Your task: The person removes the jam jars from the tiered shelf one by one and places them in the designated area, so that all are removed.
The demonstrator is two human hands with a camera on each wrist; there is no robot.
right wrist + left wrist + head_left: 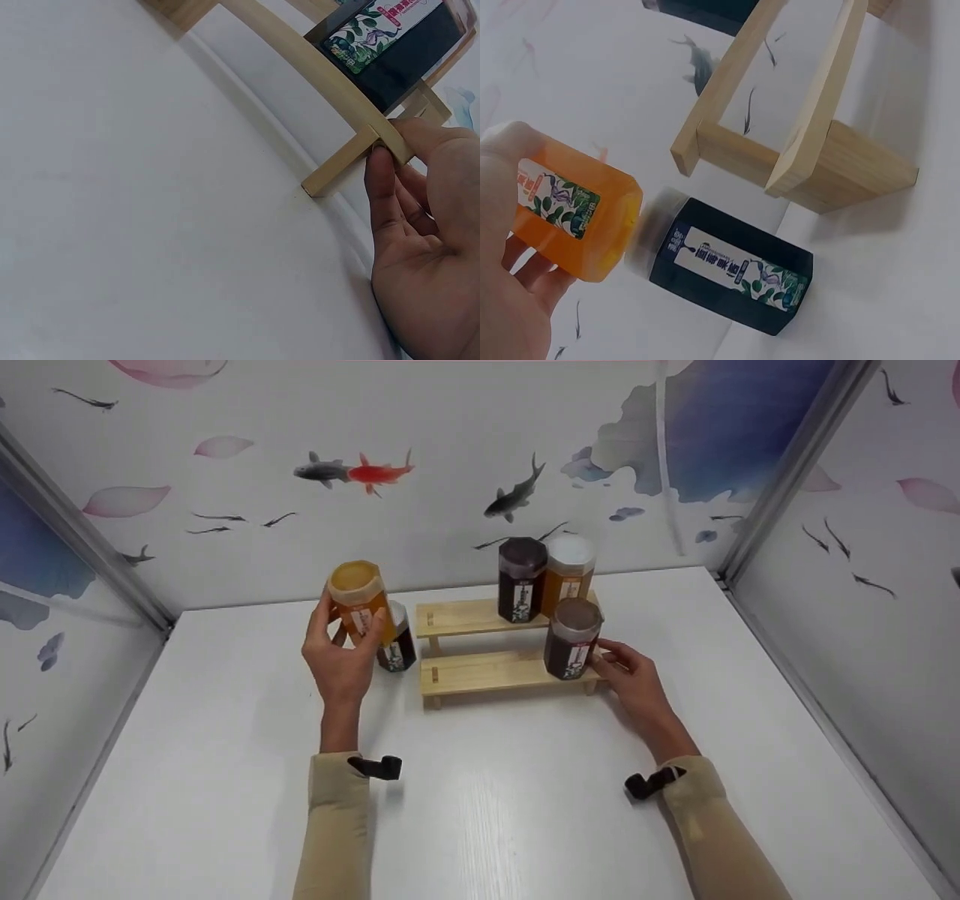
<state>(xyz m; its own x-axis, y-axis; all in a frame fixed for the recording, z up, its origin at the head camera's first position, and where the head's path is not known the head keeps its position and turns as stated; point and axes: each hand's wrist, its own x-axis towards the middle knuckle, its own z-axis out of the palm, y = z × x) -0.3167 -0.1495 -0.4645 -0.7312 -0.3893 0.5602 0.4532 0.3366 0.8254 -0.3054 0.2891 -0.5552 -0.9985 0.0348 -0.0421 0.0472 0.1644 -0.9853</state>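
Note:
My left hand (339,664) grips an amber jar (361,604) with a yellowish lid, its fingers and thumb around the sides. The amber jar (577,214) is off the table, in front of and above a dark jar (397,651) that stands left of the two-step wooden rack (480,671). At the rack's right end my right hand (634,679) pinches the end of the lower step; in the right wrist view the thumb and fingers close on that wood (390,142). Another dark jar (574,641) stands on the lower step beside the right fingers.
On the upper step's right part stand a dark-lidded jar (521,581) and a white-lidded amber jar (568,570), side by side. The white table (480,795) is enclosed by printed wall panels (450,420) at the back and sides. Metal posts (795,472) stand at the corners.

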